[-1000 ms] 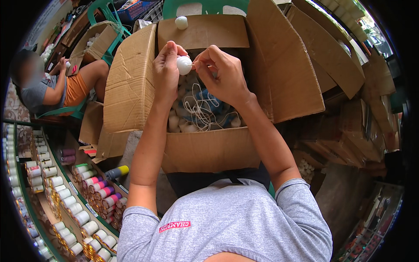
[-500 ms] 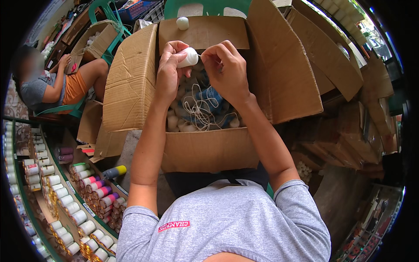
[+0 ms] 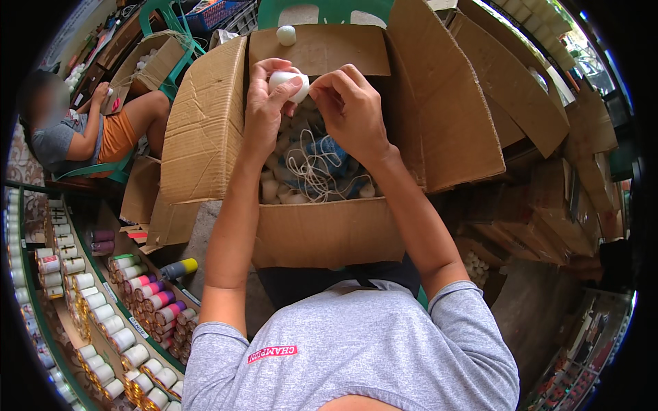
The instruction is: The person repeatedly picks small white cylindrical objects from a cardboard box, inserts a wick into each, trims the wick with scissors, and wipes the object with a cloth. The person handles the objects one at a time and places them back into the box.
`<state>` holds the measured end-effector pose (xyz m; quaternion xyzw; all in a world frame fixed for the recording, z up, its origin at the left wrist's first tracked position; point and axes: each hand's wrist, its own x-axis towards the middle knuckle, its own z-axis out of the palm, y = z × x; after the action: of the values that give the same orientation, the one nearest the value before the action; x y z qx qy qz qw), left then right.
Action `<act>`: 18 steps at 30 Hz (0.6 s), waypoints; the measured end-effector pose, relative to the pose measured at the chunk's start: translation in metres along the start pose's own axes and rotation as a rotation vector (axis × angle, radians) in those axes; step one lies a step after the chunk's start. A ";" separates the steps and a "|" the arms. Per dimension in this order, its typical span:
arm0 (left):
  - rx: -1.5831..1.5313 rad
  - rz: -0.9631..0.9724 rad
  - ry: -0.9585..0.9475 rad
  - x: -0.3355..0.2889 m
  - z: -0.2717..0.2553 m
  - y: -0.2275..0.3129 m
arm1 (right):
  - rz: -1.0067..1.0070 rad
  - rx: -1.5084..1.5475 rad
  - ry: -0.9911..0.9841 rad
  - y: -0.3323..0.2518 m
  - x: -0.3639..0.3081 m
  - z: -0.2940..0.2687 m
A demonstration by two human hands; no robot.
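Note:
Over an open cardboard box [image 3: 329,236], my left hand [image 3: 264,103] grips a short, rounded white candle [image 3: 286,83], lying on its side between thumb and fingers. My right hand [image 3: 351,113] is closed in a pinch at the candle's right end, where its wick is; the fingertips mostly hide the wick. Inside the box, below my hands, lies a loose tangle of white string [image 3: 312,168] on blue plastic [image 3: 329,154], among several pale candles [image 3: 296,196]. Another small white candle [image 3: 286,35] rests at the box's far flap.
A person [image 3: 75,130] sits at the far left beside another cardboard box [image 3: 147,68]. Shelves of candles [image 3: 123,339] line the lower left. Stacked cartons [image 3: 534,212] stand at right. A green plastic chair [image 3: 322,12] is behind my box, whose tall right flap [image 3: 442,103] stands up.
The candle has turned in my left hand and shifted slightly left and up. The short wick seen between it and my right fingers is now mostly hidden.

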<state>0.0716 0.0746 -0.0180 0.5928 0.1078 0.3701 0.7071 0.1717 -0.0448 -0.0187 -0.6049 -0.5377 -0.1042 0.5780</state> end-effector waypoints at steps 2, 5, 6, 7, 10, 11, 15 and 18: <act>-0.066 0.041 0.042 0.002 -0.001 -0.001 | 0.025 -0.006 0.013 -0.001 0.001 0.000; -0.074 0.078 0.043 0.005 -0.007 -0.006 | 0.123 -0.004 0.017 -0.005 0.003 -0.003; -0.044 0.075 0.028 0.005 -0.006 -0.007 | 0.153 0.035 0.036 -0.005 0.003 -0.003; -0.014 0.072 0.013 0.005 -0.005 -0.008 | 0.183 0.074 0.055 -0.005 0.003 -0.003; 0.052 0.096 -0.010 0.004 -0.005 -0.007 | 0.301 0.103 0.062 -0.010 0.005 -0.006; 0.039 0.108 -0.027 0.003 -0.002 -0.006 | 0.302 0.112 0.049 -0.009 0.004 -0.006; -0.037 0.071 -0.105 0.002 0.001 -0.005 | 0.270 0.213 0.073 -0.002 0.004 -0.003; -0.143 -0.076 -0.149 -0.001 0.004 0.005 | 0.219 0.296 0.098 0.001 0.004 -0.002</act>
<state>0.0719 0.0709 -0.0127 0.5623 0.0506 0.3046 0.7671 0.1757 -0.0441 -0.0155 -0.5623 -0.4495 0.0104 0.6940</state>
